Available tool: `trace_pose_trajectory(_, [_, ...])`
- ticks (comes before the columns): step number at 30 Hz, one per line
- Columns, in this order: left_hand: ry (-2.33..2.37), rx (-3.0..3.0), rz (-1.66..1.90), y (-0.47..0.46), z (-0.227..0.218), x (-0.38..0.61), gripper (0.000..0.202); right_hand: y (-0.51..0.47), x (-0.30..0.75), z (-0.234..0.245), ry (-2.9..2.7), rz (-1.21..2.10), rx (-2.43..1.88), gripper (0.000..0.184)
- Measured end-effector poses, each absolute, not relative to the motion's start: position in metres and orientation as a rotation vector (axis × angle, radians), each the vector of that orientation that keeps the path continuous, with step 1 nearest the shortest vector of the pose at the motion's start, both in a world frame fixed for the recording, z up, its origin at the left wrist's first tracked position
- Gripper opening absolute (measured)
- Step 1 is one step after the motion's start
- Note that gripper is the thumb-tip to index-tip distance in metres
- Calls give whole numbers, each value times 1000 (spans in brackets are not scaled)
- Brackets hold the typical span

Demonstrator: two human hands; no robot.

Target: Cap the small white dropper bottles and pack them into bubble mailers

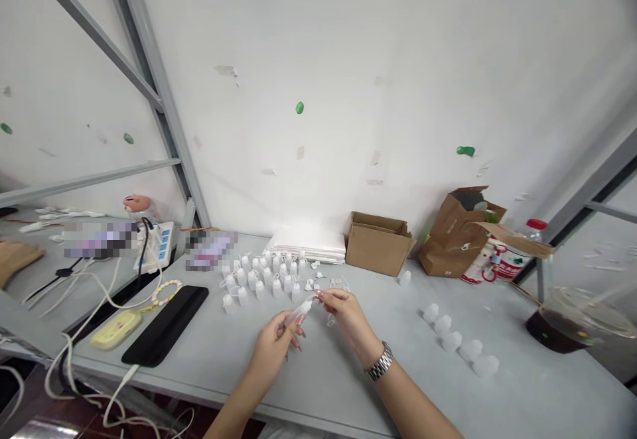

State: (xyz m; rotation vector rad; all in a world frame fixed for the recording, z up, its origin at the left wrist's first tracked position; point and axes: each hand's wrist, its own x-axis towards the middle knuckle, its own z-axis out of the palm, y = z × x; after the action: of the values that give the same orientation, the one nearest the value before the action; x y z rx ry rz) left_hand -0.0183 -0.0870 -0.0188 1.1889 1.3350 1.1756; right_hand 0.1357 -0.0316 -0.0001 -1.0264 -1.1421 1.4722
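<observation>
Head view: forward and down onto a grey workbench against a scuffed white wall, with grey metal frame bars at the left.

Left hand: curled, grasping the lower body of a slim translucent plastic bottle.

Right hand: pinching the bottle's narrow upper end between thumb and fingers, a linked steel wristwatch around the wrist.

Bottle position: tilted in the air between both hands, above the bench and just in front of the cluster below.

Nearest things: small frosted plastic dropper bottles stand in a tight cluster, with thin-tethered white caps scattered beside them.

Right of hands: a curved row of frosted plastic cups sits on the bench, near a plastic cup with dark liquid.

Back edge: a stack of smooth white sheets, an open corrugated cardboard box, a crumpled kraft paper bag and a plastic bottle with a red cap.

Left side: a black rubbery pad, a pale yellow rounded case, a beaded bracelet and a white power strip with tangled white cables.
</observation>
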Motion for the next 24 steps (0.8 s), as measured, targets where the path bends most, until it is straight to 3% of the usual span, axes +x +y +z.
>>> trace_pose_trajectory(13, [1382,1233,1164,-89,-20,-20,32,-32,135,-4,-1162,1474,-1013,25])
trace_pose_trajectory(24, [1407,1239,1149,-93,-14,-16,35,-32,135,-1,-1316,1256,-1071,21])
